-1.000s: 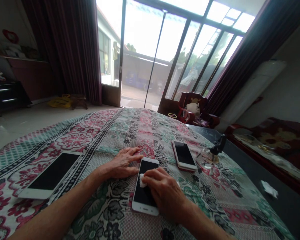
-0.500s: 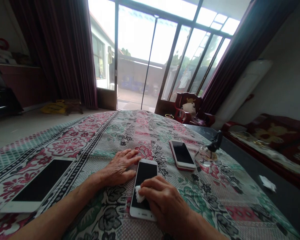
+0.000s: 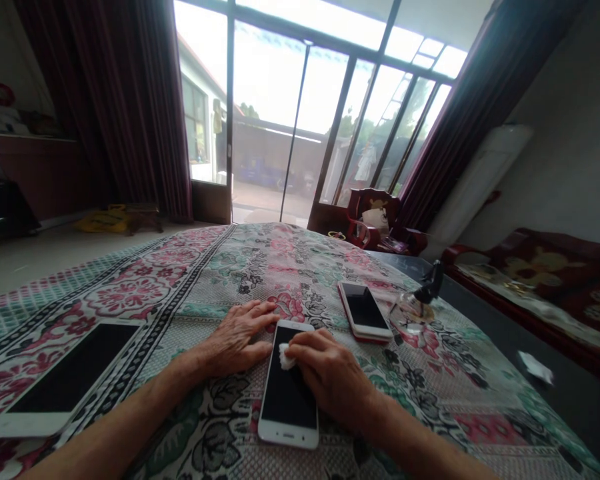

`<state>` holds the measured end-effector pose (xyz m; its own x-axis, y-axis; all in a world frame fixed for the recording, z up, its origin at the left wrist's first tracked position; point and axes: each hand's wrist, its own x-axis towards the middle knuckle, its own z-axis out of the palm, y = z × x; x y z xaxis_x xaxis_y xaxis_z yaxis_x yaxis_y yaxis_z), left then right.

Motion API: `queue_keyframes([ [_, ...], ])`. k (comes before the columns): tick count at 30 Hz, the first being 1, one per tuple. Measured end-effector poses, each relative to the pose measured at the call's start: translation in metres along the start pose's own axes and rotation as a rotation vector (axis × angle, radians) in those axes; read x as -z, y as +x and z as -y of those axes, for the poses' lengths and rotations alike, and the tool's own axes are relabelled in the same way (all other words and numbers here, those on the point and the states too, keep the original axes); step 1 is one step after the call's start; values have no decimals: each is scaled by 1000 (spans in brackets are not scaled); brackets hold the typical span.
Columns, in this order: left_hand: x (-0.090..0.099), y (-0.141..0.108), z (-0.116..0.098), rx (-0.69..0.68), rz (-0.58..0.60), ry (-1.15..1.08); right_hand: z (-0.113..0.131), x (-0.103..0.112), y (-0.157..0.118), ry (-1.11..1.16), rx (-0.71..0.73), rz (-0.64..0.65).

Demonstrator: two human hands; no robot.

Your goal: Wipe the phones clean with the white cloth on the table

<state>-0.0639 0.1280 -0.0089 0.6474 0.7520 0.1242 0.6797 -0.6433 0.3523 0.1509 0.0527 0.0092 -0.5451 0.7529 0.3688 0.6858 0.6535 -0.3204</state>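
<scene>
A white phone (image 3: 290, 393) with a dark screen lies face up on the patterned tablecloth (image 3: 260, 267). My right hand (image 3: 333, 377) pinches a small white tissue (image 3: 286, 357) against the upper half of its screen. To the left of the phone, my left hand (image 3: 240, 337) lies flat on the cloth with its fingers spread, the fingertips near the phone's upper left edge. A second white phone (image 3: 70, 373) lies face up at the left. Beyond my right hand is another phone (image 3: 364, 310) with a reddish edge beneath it.
A clear spray bottle (image 3: 414, 310) with a black nozzle stands right of the far phone. A crumpled white tissue (image 3: 536, 368) lies on a dark surface (image 3: 505, 340) at the right. Behind the table are a wooden chair (image 3: 373, 213) and glass doors.
My right hand and the tissue have moved up the screen, away from me, uncovering its lower part. My left hand has stayed in place. The view has shifted slightly.
</scene>
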Motion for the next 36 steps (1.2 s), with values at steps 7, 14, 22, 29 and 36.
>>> queue_keyframes([
  [7,12,-1,-14,181,-168,7,-29,-7,22,79,-61,-69],
  [14,-2,-30,-84,251,-85,49,-27,-7,21,120,-107,-106],
  [22,-18,-34,-115,300,93,12,-31,-5,22,122,-129,-116],
  [29,10,-28,-65,137,187,44,-37,-4,18,94,-194,-184],
  [36,40,-16,-14,246,143,81,-44,-6,24,69,-191,-283],
])
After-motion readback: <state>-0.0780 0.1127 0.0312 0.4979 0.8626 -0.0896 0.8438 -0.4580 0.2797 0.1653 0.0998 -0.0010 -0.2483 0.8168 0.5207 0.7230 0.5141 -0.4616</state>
